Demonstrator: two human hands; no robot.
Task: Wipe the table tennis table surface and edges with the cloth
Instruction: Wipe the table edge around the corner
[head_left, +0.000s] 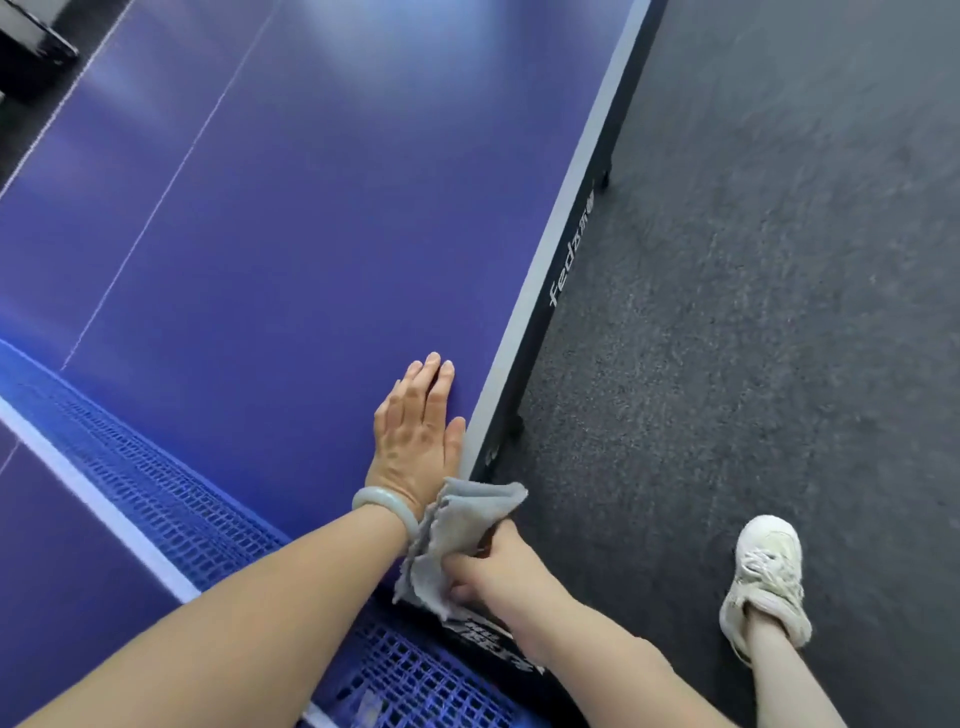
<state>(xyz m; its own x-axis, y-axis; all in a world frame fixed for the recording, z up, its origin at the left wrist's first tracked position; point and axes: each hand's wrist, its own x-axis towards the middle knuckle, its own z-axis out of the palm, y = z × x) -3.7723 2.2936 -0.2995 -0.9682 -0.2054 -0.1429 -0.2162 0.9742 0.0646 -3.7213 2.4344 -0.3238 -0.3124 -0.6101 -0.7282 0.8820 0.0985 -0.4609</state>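
Two hands: left hand (415, 441) lies flat on the one table (285, 234); right hand (498, 571) grips one cloth (462, 525) (grey, bunched).

Left hand (415, 436) flat on the table (291, 218) near its edge — cloth (457, 535) just right.

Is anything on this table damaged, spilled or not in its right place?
Nothing stands out. The blue table shows no spill or damage, and the net looks whole. The left hand lies flat near the edge; the right hand grips the grey cloth at the table's side.
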